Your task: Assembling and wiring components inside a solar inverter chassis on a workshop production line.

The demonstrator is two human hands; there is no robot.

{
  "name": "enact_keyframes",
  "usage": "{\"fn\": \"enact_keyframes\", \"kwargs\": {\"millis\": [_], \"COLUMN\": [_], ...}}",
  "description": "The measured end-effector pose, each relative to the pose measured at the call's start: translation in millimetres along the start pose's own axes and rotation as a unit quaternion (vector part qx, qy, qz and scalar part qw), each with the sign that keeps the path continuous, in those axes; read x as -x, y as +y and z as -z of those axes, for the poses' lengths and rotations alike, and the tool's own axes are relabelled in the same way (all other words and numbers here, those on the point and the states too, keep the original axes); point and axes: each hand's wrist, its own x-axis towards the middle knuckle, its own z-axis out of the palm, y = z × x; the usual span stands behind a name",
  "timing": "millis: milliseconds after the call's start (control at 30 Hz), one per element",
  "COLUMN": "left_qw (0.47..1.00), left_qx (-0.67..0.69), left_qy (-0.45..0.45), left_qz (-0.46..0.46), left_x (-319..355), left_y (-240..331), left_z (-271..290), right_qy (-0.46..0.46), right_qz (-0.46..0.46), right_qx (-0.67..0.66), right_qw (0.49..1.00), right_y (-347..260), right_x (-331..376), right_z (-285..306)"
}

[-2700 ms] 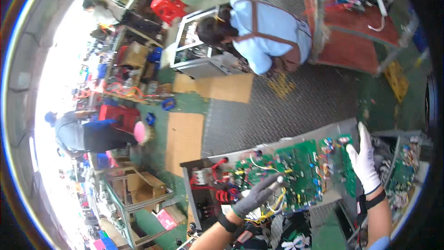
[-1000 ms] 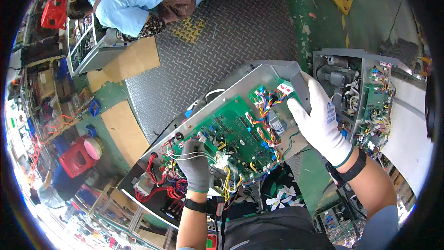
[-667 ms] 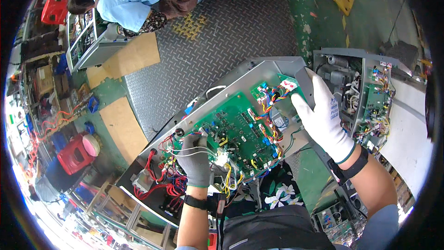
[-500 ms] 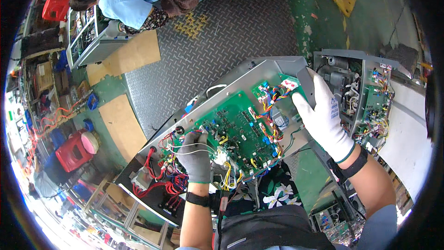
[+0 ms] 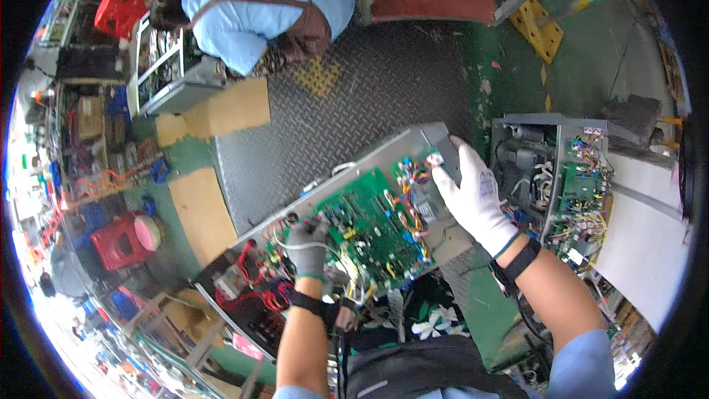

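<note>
A long grey metal chassis (image 5: pixel 365 166) lies tilted across my front. A large green circuit board (image 5: pixel 377 214) is mounted on it, crowded with connectors and coloured wires. At the chassis's upper right corner my right hand (image 5: pixel 473 199), in a white glove, grips the edge between thumb and fingers. My left hand (image 5: pixel 305 247), gloved in grey, has its fingers curled at the left end of the board. A white cable (image 5: pixel 336 251) runs past it; whatever its fingertips hold is hidden. Red wires (image 5: pixel 255 266) bunch at the chassis's lower left end.
Right of me stands another opened metal unit (image 5: pixel 550 170) with boards and wiring. A co-worker in light blue (image 5: pixel 258 7) bends over a similar unit (image 5: pixel 181 81) at the upper left. Cardboard sheets (image 5: pixel 199 214) and a red stool (image 5: pixel 122 240) are on the left.
The chassis, with both my hands on it, has shifted left and downward in view, and the surroundings have shifted too. My right hand keeps its grip; my left stays at the board's left end.
</note>
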Motion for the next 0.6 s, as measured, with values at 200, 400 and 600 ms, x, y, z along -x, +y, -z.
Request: {"fn": "enact_keyframes", "kwargs": {"millis": [200,400,600], "left_qw": [0.998,0.988,0.998], "left_qx": [-0.051,-0.038,0.046], "left_qy": [0.032,0.074,0.049], "left_qz": [0.011,-0.128,-0.005], "left_x": [39,170,313], "left_y": [3,-20,-142], "left_z": [-8,47,88], "right_qy": [-0.014,-0.008,0.002], "right_qz": [-0.045,-0.047,-0.056], "right_qx": [0.022,0.067,0.168], "right_qw": [0.999,0.997,0.984], "right_y": [2,-5,-14], "right_x": [3,8,7], "right_z": [-12,0,4]}}
